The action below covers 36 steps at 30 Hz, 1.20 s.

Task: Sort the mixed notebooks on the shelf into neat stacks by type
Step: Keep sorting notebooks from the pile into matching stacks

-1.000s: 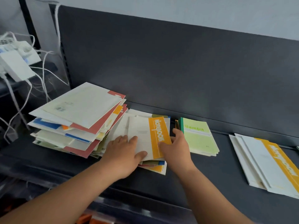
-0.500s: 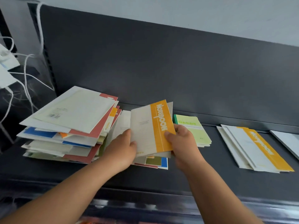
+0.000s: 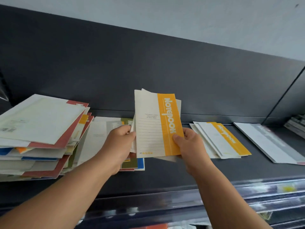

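Both hands hold a small bundle of orange-and-white notebooks (image 3: 156, 124) upright above the dark shelf (image 3: 165, 172). My left hand (image 3: 118, 146) grips the bundle's left edge. My right hand (image 3: 189, 144) pinches its lower right corner, thumb on the orange band. A tall mixed pile of notebooks (image 3: 41, 134) stands at the left, with more loose notebooks (image 3: 102, 136) spread beside it under my left hand. A flat stack of matching orange-and-white notebooks (image 3: 219, 139) lies to the right of my right hand.
A grey-and-white notebook stack (image 3: 270, 144) lies further right, and more books (image 3: 297, 124) sit at the far right edge. The shelf's dark back panel (image 3: 148, 63) rises behind everything. A clear plastic strip (image 3: 247, 192) runs along the shelf's front edge.
The orange-and-white notebooks have been lifted off the loose pile and raised upright, shifting right. The view has turned to the right, so the green notebook is now hidden behind the bundle.
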Motion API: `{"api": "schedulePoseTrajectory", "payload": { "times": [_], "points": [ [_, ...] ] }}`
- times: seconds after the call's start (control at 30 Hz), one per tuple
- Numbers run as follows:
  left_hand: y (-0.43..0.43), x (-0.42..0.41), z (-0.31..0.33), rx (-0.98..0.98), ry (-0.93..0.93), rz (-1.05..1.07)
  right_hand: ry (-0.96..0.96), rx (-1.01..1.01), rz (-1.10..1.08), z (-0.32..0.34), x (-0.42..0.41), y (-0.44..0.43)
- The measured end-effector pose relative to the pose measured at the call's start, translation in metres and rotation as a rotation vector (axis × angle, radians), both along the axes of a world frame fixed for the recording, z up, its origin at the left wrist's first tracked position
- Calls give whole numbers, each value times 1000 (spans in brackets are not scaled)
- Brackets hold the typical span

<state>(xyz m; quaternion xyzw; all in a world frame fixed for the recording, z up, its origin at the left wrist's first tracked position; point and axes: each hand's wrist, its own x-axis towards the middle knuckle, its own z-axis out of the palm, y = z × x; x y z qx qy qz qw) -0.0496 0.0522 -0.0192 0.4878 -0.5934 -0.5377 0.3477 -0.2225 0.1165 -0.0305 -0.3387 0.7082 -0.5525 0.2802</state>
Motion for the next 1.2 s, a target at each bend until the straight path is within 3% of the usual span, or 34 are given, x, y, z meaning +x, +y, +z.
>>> {"api": "schedulePoseTrajectory", "payload": {
  "times": [0.2,0.4,0.7,0.9,1.0,1.2],
  "points": [
    [15,-75,1,-18,18,-109,68,21,-102,4,-68,29],
    [32,-173,-11,-39,-90,-188,172,113,-180,1,-167,52],
    [40,-282,-40,-136,-344,-109,353,284,-152,-27,-280,52],
    [39,-295,-55,-166,-615,-97,535,499,-67,-43,-306,49],
    [36,-289,-55,-235,-662,-78,620,572,-39,-47,-306,48],
    [38,-268,-50,-490,-731,-48,868,417,54,-36,-270,37]
  ]
}}
